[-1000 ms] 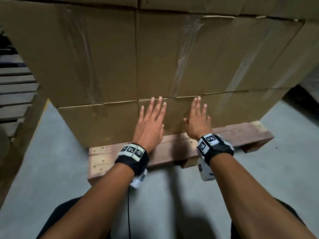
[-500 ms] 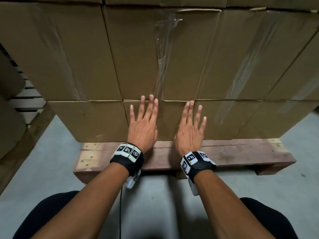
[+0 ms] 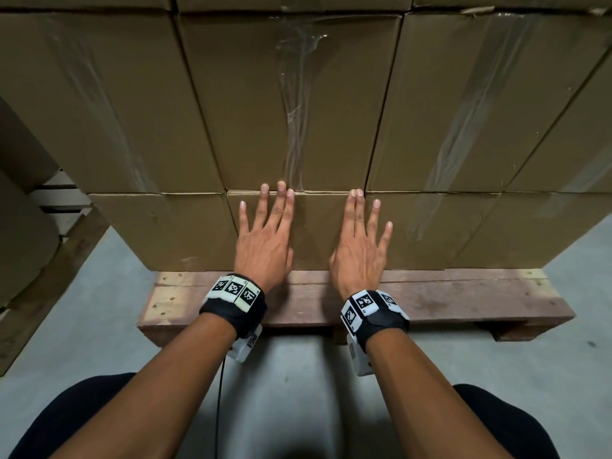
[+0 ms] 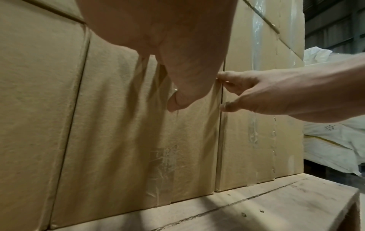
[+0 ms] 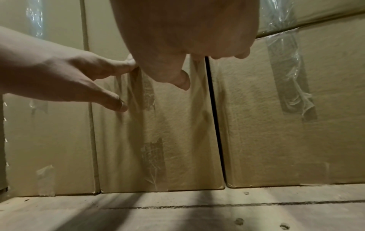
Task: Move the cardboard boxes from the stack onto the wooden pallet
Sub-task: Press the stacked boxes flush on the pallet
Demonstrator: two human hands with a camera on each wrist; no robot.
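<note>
Compared with half a second ago, both hands sit a little farther apart on the bottom-row cardboard box (image 3: 313,231), and the view is squarer to the stack. The left hand (image 3: 263,241) and right hand (image 3: 359,250) lie against its front face, fingers (image 3: 280,202) straight, slightly spread, tips at its top edge. The box rests on the wooden pallet (image 3: 447,293).

Only faint, unreadable print on white sack (image 4: 333,129)
</note>
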